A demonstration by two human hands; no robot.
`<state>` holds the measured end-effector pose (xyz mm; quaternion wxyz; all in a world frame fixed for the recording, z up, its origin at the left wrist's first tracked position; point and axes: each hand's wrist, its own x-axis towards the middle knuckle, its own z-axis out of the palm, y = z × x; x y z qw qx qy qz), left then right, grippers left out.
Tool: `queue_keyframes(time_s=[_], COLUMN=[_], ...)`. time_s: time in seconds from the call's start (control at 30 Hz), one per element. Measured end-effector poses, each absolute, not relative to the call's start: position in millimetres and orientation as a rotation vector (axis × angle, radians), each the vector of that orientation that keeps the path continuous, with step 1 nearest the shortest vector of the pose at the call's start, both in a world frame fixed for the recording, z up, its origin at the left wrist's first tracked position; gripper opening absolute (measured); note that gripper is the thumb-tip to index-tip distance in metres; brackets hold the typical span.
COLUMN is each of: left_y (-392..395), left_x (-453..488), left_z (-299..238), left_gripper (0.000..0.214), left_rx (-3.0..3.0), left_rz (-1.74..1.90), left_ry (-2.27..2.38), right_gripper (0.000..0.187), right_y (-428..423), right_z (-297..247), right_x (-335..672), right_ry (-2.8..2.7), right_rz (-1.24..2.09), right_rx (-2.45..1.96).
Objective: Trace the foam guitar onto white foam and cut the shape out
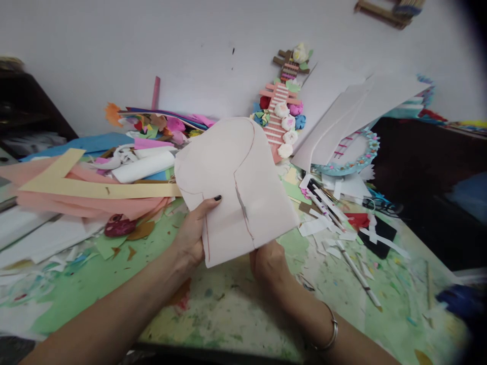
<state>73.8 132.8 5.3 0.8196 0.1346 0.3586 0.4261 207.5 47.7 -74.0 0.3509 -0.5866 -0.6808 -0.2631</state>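
A white sheet [224,157] of thick paper or foam, rounded at the top left, is held up over the table with a thin reddish-brown outline drawn on it. My left hand [196,230] grips its lower left edge, thumb on the front face and fingers behind. Along the drawn line in the middle runs a narrow slit [242,205]; something grey shows in it, and I cannot tell if it is a blade. My right hand [268,261] is closed at the sheet's lower edge. Its fingertips and whatever they hold are hidden behind the sheet.
The green table [110,289] carries paper scraps. Left lie a cream paper strip [125,190], peach paper [95,203] and a white roll [144,165]. Behind stands a paper-flower craft [279,116]; right are a blue-rimmed round piece [346,165] and a white stick [359,276].
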Motion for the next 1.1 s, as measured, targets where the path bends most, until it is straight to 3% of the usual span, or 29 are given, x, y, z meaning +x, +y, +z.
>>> queue_keyframes(time_s=[0.43, 0.73, 0.93, 1.1], left_y=[133.4, 141.7, 134.0, 131.3], left_x=[72.7, 64.2, 70.1, 73.0], left_z=[11.4, 14.9, 10.2, 9.2], left_gripper=[0.023, 0.031, 0.026, 0.026], left_rx=[0.298, 0.286, 0.327, 0.352], left_rz=[0.959, 1.030, 0.957, 0.942], left_ry=[0.752, 0.735, 0.738, 0.753], right_gripper=[0.014, 0.023, 0.011, 0.011], right_y=[44.5, 46.5, 44.4, 45.3], right_z=[-73.2, -58.9, -69.9, -76.7], right_x=[200.3, 193.6, 198.3, 203.7], right_ry=[-1.752, -1.735, -1.719, -1.779], right_rz=[-0.637, -0.619, -0.611, -0.609], right_rx=[-1.557, -1.542, -1.592, -1.560])
